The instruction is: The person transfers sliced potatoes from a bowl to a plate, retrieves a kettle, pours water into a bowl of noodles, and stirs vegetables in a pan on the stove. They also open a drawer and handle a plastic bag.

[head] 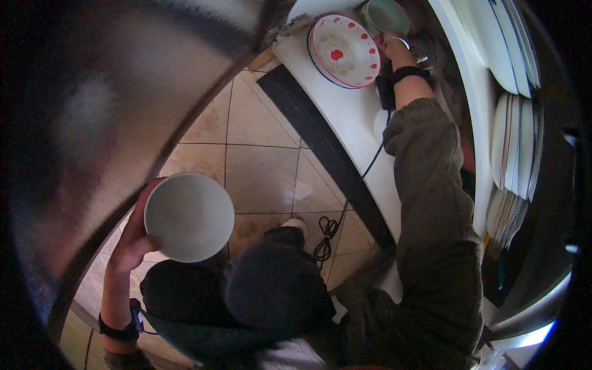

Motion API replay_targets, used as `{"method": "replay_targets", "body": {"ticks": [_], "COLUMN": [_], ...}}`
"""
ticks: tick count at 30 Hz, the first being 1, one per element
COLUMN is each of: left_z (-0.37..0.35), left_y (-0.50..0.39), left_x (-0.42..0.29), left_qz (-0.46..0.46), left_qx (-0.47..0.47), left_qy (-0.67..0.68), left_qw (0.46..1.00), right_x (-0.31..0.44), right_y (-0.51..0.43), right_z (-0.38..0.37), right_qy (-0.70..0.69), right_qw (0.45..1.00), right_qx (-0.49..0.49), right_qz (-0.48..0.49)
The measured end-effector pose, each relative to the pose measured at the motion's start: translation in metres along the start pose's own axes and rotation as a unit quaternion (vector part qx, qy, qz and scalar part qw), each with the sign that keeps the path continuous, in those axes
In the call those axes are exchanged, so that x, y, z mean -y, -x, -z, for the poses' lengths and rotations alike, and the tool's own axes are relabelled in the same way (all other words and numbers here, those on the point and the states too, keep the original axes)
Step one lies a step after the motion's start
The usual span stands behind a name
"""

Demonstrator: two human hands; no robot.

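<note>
My left hand (134,236) grips a white round bowl (190,217) by its rim and side, holding it over the floor at the lower left. The bowl's inside faces up and looks bare. My right hand (389,44) reaches to the far end of a white shelf (333,111), where its fingers are at a second pale bowl (386,17). That hand is partly hidden, but it appears to hold the bowl's near edge. Just left of it, a white bowl with red patterns and a red rim (344,51) rests on the shelf, stacked on a blue-rimmed one.
Plates stand on edge in several stacks (513,143) along the right side. A black cable (326,238) hangs coiled past the shelf's dark front edge (323,152). Floor tiles (259,180) lie below, and a dark curved edge (185,125) runs along the left.
</note>
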State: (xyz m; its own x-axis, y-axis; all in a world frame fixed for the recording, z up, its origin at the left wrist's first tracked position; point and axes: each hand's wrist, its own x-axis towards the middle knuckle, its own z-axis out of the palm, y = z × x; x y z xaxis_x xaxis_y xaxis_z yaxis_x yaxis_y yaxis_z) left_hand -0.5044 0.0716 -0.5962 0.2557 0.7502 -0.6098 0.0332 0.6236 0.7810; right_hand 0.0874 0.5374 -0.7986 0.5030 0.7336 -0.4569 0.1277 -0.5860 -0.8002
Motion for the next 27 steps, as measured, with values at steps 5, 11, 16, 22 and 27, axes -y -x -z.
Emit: {"method": "replay_targets", "body": {"ticks": [5, 11, 16, 22, 27], "left_z": [-0.001, 0.0, 0.004, -0.003, 0.0], "left_y": [-0.001, 0.0, -0.004, 0.018, 0.068], "left_x": [-0.005, -0.003, 0.006, 0.006, -0.021], "left_qz": [0.006, -0.039, -0.018, -0.041, -0.049], "left_qx": [0.006, 0.02, 0.033, -0.009, 0.025], "left_qy": [-0.003, -0.031, -0.007, -0.039, -0.107], "left_qw": [1.0, 0.999, 0.999, 0.998, 0.993], "right_x": [0.015, 0.024, 0.037, 0.01, -0.014], "right_y": [0.012, 0.047, 0.144, 0.31, 0.431], "right_z": [0.004, 0.005, 0.025, 0.04, 0.04], "right_qy": [0.174, 0.243, -0.353, -0.312, -0.251], "right_qw": [0.978, 0.922, 0.928, 0.941, 0.967], "right_qx": [-0.103, -0.223, -0.055, -0.094, -0.015], "right_qz": [0.056, 0.203, 0.101, 0.094, 0.034]}}
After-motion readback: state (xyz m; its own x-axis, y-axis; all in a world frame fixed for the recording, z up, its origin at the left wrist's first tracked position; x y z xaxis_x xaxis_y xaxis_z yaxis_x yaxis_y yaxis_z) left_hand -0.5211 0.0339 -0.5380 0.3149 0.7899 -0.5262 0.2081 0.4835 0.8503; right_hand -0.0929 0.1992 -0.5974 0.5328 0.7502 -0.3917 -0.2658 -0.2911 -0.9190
